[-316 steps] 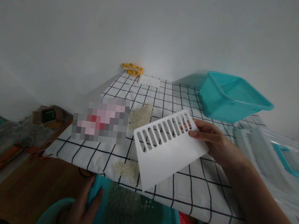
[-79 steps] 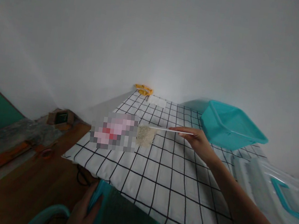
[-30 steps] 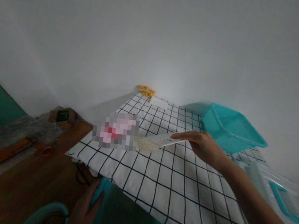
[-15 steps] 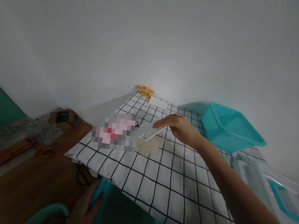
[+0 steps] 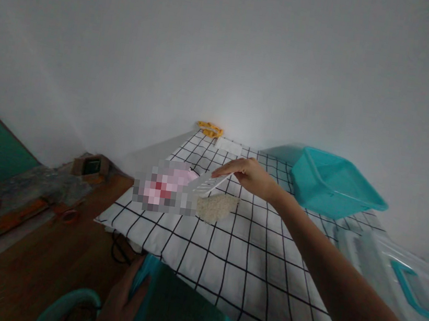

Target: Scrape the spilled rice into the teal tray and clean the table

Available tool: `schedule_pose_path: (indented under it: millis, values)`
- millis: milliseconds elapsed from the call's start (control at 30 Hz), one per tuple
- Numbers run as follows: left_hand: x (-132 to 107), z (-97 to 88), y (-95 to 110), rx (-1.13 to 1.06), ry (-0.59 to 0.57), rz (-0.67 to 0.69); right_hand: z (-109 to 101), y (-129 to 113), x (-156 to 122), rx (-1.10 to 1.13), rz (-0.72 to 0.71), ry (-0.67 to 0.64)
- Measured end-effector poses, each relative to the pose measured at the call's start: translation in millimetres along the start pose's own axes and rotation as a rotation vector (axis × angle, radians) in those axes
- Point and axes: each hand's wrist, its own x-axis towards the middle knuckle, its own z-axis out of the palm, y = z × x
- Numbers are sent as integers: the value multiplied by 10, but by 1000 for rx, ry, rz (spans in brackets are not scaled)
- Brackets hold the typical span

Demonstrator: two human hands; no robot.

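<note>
My right hand [image 5: 250, 176] reaches out over the checked tablecloth [image 5: 249, 260] and holds a white slotted plastic scraper [image 5: 206, 183], tilted with its edge behind a pile of rice grains [image 5: 216, 207]. The fingers lie along the scraper's top. My left hand [image 5: 119, 303] grips the near rim of a teal tray [image 5: 186, 317] held below the table's front edge.
A teal plastic basin [image 5: 333, 184] stands at the back right. A clear lidded box with a teal handle [image 5: 401, 274] sits at the right. A blurred pink item [image 5: 166, 185] lies left of the rice. Yellow object [image 5: 210, 128] and white pad [image 5: 228, 145] lie by the wall.
My right hand has swung the scraper from flat beside the rice to behind the pile at the far left. The rice pile has shifted slightly toward me. The left hand stays on the tray.
</note>
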Motion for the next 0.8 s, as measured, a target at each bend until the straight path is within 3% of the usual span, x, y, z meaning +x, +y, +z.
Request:
schedule_pose_path:
  millis: [367,533,800]
  values:
    - [-30,-137,378,-3,-165,-116,52,72,3,-54,-38,4]
    - [-27,-108,310,-1,-115,-98,59,122,-50,-27,42,-21]
    - [-36,-119,199,-73,-64,-6,-39,27,-359,-54,95,-5]
